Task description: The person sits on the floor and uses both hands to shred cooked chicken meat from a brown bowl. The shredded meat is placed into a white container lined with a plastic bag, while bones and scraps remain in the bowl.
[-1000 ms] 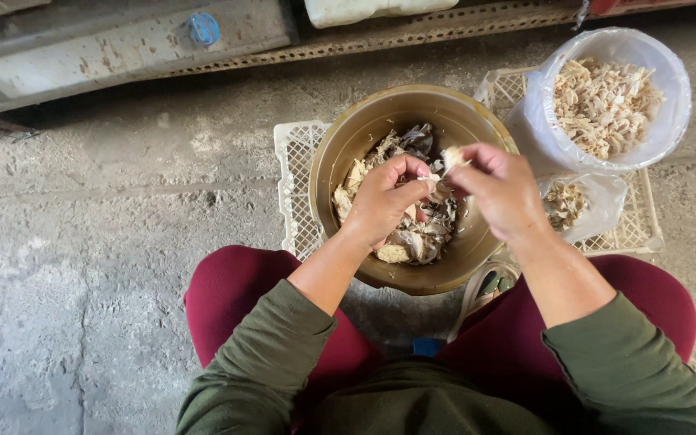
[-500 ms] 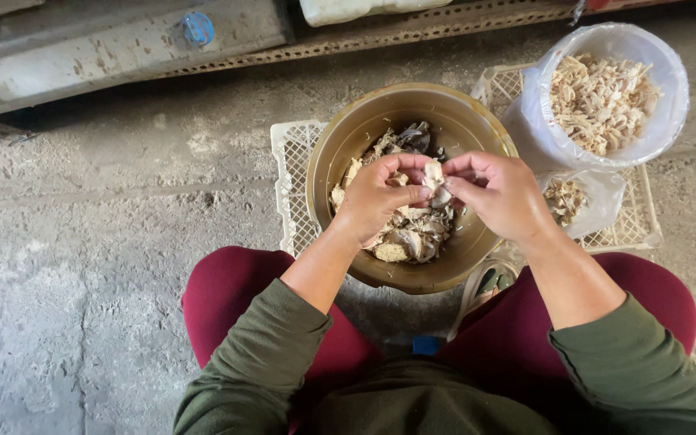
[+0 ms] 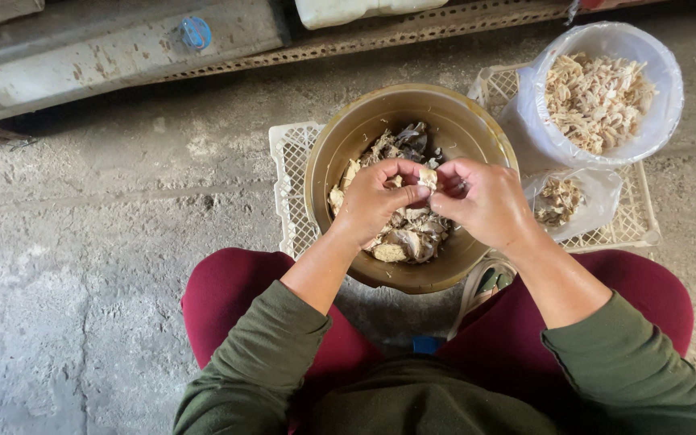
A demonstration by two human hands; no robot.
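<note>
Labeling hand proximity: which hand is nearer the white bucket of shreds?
Right. The right hand is over the bowl's right side, closer to the white bucket; the left hand sits farther left.

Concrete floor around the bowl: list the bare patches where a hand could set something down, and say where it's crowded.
Free: the concrete floor left of the white crates, between the metal beam and the red-clad knee. Crowded: the brass bowl, where the left hand and right hand pinch a pale piece, and the right crate under the lined tub and small bag.
</note>
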